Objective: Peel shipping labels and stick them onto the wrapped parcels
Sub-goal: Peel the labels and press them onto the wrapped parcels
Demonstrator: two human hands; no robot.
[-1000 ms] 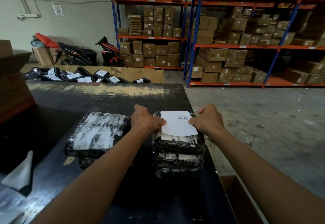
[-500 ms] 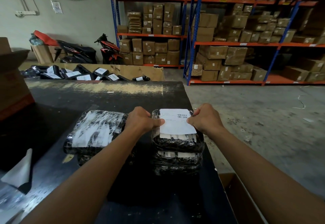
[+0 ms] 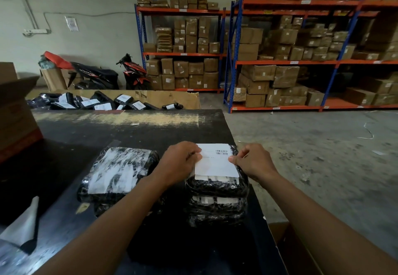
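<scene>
A white shipping label (image 3: 216, 162) with a barcode lies over the top of a stack of black wrapped parcels (image 3: 217, 190) near the table's right edge. My left hand (image 3: 179, 161) pinches the label's left edge. My right hand (image 3: 254, 160) pinches its right edge. The label looks slightly lifted at the far side, its near part resting on the top parcel. A second pile of black wrapped parcels (image 3: 117, 173) with pale paper under the film sits to the left of my left arm.
The black table (image 3: 129, 132) ends just right of the stack, with an open cardboard box (image 3: 286, 244) below that edge. A brown carton (image 3: 17, 113) stands at the far left. Labelled black parcels (image 3: 94, 103) lie beyond the table. White backing paper (image 3: 21, 227) lies near left.
Both hands stay on the label's edges over the top parcel. The fingers have shifted slightly along the edges; the label sits in nearly the same place.
</scene>
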